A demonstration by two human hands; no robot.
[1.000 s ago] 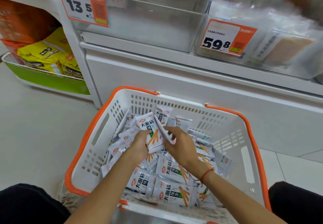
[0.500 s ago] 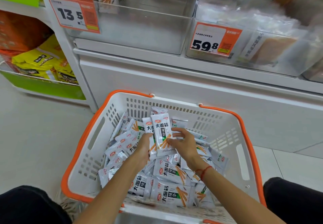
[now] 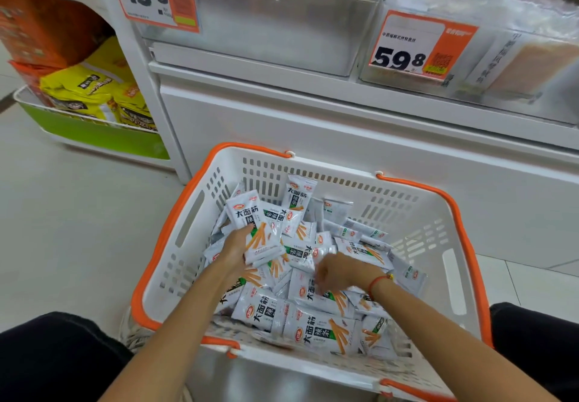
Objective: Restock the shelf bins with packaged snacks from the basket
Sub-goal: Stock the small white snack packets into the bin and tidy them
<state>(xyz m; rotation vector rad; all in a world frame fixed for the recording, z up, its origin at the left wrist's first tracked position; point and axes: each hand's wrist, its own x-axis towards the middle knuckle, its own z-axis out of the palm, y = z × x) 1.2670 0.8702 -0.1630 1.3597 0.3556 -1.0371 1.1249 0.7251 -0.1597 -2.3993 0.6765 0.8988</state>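
Right hand (image 3: 336, 271) dropped from the held stack to loose snack packets (image 3: 316, 332) mid-basket, fingers curled, grasp unclear, left hand (image 3: 235, 246) gripping packet stack (image 3: 257, 229) near white basket (image 3: 416, 232) left wall, clear shelf bin (image 3: 266, 32) above.

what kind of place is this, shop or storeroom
Most likely a shop floor, probably a snack aisle. Clear shelf bins carry price tags reading 13.5 and 59.8, bagged goods fill the side shelf, and a shopping basket of snack packets sits on the tiled floor.
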